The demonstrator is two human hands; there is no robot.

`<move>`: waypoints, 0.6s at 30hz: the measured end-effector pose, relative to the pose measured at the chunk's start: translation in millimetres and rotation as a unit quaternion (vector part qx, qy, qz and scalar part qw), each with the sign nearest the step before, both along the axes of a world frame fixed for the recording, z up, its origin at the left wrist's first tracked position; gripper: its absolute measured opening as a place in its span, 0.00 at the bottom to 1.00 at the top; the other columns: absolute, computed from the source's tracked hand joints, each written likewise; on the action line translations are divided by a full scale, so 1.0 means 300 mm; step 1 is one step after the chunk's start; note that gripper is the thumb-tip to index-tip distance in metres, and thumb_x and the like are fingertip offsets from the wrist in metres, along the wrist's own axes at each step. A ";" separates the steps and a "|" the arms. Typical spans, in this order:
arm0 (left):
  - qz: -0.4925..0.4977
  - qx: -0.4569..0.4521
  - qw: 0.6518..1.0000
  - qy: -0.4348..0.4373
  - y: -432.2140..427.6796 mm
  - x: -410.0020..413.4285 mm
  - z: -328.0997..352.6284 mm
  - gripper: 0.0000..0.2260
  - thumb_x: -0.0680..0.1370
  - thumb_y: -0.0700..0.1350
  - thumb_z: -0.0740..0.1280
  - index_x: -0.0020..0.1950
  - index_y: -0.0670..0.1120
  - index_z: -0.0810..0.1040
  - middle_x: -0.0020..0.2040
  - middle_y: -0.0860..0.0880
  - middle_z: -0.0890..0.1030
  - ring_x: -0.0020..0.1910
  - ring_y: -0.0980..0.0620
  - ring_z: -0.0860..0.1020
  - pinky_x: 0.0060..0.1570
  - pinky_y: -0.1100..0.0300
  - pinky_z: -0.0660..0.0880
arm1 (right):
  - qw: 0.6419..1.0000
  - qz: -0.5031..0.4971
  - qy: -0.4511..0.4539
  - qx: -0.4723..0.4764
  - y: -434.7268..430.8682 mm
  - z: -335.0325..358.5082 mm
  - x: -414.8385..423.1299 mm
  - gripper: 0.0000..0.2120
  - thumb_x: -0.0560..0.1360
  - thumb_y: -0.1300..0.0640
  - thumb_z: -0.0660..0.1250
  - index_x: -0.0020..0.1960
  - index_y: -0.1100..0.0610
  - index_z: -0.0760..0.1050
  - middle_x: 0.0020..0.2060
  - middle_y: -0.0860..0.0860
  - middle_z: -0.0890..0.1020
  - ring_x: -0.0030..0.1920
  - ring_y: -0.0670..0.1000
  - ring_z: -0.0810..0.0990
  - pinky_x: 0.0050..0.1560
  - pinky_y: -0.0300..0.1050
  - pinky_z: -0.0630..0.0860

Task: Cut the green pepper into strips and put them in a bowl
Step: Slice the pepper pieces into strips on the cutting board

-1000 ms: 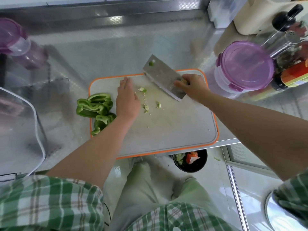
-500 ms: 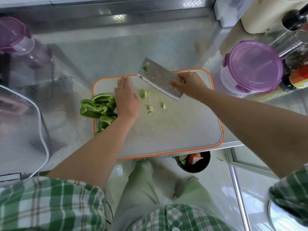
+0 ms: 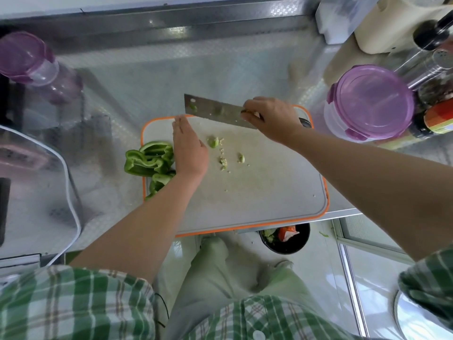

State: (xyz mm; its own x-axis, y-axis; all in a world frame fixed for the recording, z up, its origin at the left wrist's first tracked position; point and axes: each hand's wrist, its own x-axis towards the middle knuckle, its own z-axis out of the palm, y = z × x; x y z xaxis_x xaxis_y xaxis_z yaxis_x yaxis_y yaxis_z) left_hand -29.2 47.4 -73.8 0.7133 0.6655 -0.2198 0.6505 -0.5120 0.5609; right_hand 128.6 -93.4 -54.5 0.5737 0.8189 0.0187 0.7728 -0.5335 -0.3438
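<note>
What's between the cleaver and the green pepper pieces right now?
The left hand, fingers straight, lies over the cutting board right beside the pepper pieces, between them and the cleaver that the right hand grips. The head view shows it.

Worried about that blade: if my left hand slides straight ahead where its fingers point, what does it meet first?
Likely the far orange rim of the cutting board, then steel counter. The left hand would pass just left of the cleaver, but depth is unclear.
</note>
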 end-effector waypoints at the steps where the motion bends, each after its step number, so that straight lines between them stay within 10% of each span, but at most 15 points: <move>1: 0.006 -0.003 1.000 0.002 0.005 0.000 0.010 0.27 0.80 0.30 0.52 0.78 0.34 0.47 0.79 0.38 0.51 0.78 0.43 0.49 0.76 0.57 0.48 | 1.000 0.004 -0.018 0.000 0.003 0.006 -0.001 0.12 0.80 0.49 0.59 0.53 0.55 0.77 0.46 0.53 0.79 0.48 0.60 0.78 0.37 0.47 0.67; 18: 0.066 -0.064 0.996 0.011 0.039 -0.024 0.083 0.27 0.79 0.31 0.54 0.78 0.36 0.51 0.77 0.38 0.57 0.77 0.43 0.57 0.72 0.58 0.53 | 0.992 0.119 0.030 -0.038 -0.095 0.029 -0.025 0.08 0.77 0.55 0.66 0.53 0.54 0.83 0.45 0.51 0.82 0.50 0.57 0.77 0.39 0.50 0.73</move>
State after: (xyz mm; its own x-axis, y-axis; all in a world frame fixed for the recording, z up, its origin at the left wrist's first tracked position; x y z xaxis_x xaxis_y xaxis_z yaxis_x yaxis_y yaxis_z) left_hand -36.5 59.0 -48.8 0.6156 0.7185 -0.3237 0.7203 -0.3463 0.6011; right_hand 121.3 -121.8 -45.8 0.3623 0.9289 -0.0770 0.8590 -0.3648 -0.3592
